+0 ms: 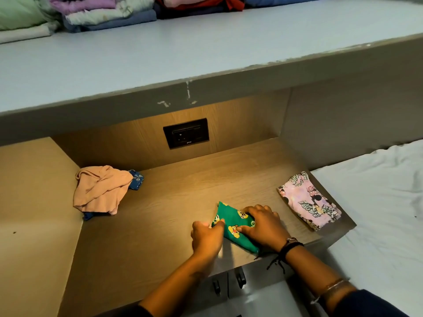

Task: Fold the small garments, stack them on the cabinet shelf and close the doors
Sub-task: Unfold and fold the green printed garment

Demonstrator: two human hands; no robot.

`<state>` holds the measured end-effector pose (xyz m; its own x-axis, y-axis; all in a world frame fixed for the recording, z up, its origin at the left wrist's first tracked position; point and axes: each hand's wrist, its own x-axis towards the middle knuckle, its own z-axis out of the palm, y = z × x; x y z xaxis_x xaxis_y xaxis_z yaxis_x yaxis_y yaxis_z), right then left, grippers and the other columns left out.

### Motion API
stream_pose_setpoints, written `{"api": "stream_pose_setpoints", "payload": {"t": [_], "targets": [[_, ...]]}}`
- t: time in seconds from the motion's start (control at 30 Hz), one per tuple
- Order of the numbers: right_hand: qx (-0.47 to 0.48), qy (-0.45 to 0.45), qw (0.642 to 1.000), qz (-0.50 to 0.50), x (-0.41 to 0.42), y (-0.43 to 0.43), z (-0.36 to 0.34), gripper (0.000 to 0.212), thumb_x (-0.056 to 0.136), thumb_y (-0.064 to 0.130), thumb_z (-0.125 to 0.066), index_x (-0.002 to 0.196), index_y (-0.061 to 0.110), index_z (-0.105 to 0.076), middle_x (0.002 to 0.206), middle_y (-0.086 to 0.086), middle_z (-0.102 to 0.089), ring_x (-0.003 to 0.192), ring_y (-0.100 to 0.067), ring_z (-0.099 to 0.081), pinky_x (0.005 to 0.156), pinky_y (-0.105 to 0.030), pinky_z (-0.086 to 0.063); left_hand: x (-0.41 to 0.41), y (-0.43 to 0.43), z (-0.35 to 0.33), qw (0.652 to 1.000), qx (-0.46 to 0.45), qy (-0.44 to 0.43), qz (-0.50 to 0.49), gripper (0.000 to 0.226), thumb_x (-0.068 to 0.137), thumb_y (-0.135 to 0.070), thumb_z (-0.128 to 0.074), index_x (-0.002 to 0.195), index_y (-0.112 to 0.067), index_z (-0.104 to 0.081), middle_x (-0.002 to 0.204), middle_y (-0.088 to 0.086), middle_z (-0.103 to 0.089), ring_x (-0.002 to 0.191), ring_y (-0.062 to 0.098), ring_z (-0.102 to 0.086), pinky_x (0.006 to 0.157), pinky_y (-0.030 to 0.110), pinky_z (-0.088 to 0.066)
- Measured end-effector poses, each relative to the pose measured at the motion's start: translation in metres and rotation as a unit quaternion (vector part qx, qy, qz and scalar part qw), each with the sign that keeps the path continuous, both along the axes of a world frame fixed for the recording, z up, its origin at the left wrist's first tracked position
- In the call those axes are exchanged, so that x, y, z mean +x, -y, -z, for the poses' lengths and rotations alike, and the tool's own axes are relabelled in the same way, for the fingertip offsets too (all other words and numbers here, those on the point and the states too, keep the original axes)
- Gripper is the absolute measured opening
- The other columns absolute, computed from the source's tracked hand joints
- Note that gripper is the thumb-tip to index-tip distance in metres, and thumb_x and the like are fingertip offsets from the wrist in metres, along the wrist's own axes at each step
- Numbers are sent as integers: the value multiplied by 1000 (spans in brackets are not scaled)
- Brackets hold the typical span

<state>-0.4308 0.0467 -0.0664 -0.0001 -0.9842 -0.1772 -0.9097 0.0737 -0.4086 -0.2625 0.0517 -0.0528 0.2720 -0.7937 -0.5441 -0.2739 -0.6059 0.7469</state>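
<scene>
A small green garment with cartoon prints lies folded into a wedge on the wooden shelf, near its front edge. My left hand pinches its left edge with curled fingers. Flat on the garment's right half, my right hand presses the cloth down. A folded pink printed garment lies at the shelf's right end. At the left back, a crumpled peach garment sits on top of a blue flowered one.
A black socket plate is set in the shelf's back panel. A pale blue upper shelf holds stacked folded clothes. White bedding lies to the right. Grey cabinet doors with dark handles show below the front edge.
</scene>
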Motion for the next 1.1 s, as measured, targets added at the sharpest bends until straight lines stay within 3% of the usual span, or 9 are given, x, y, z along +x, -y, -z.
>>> {"api": "stream_pose_setpoints", "payload": {"t": [0.17,0.4,0.47,0.57,0.7,0.77,0.87,0.97,1.1], "targets": [[127,125,981,71,2,11,-3,37,62,49,-79,81,20,-65,83,2,-70,80,-19,-67,70,-33,-52,-19,-16,-15,975,130,-180,14,21,95,-19,-52,115,-10,-54,101,9,-62,86,22,-61,61,30,-45],[139,326,926,129,-4,12,-14,16,69,9,-79,59,14,-67,65,-2,-71,60,-15,-66,61,-29,-54,-29,1,-20,975,120,-187,11,23,91,-17,-54,108,-7,-66,63,-1,-51,47,9,-42,45,21,-31],[129,395,899,140,-13,11,-26,10,73,2,-76,67,9,-70,68,-5,-73,64,-20,-68,62,-31,-55,-33,7,-26,973,90,-211,30,20,92,-18,-57,107,-8,-66,72,1,-66,52,9,-59,47,22,-45],[84,462,870,149,-35,10,-48,18,76,5,-75,92,0,-68,86,-12,-76,75,-24,-72,70,-36,-60,-52,21,-37,954,46,-292,54,22,92,-17,-60,113,-9,-61,100,11,-75,92,27,-72,87,44,-57],[-11,500,847,178,-75,7,-69,18,80,7,-74,96,5,-67,93,-13,-75,83,-27,-72,70,-35,-59,-99,35,-55,926,33,-360,106,18,95,-14,-57,111,-7,-62,96,11,-75,81,24,-72,71,39,-60],[-55,478,853,202,-100,5,-69,14,83,5,-69,96,8,-66,94,-12,-74,81,-25,-72,67,-33,-59,-128,38,-55,925,54,-355,123,14,97,-12,-52,105,-8,-63,88,10,-73,75,22,-70,63,35,-60],[-88,398,884,230,-139,-1,-55,24,84,3,-65,98,23,-63,94,3,-72,87,-18,-70,72,-33,-58,-168,37,-40,925,80,-333,163,24,94,-12,-46,112,-10,-61,98,11,-71,86,25,-67,76,41,-58],[-73,190,951,231,-169,-9,-34,39,82,13,-65,113,35,-58,109,1,-65,103,-20,-61,87,-34,-53,-192,27,-26,945,89,-268,165,26,96,-19,-42,112,-11,-60,103,12,-67,95,29,-67,75,40,-57],[-89,-12,979,182,-190,-14,-29,47,87,34,-63,132,37,-50,127,0,-55,117,-21,-48,95,-32,-46,-201,18,-16,975,39,-177,129,9,98,-14,-41,105,-13,-47,88,12,-61,71,25,-66,53,33,-56]]}}
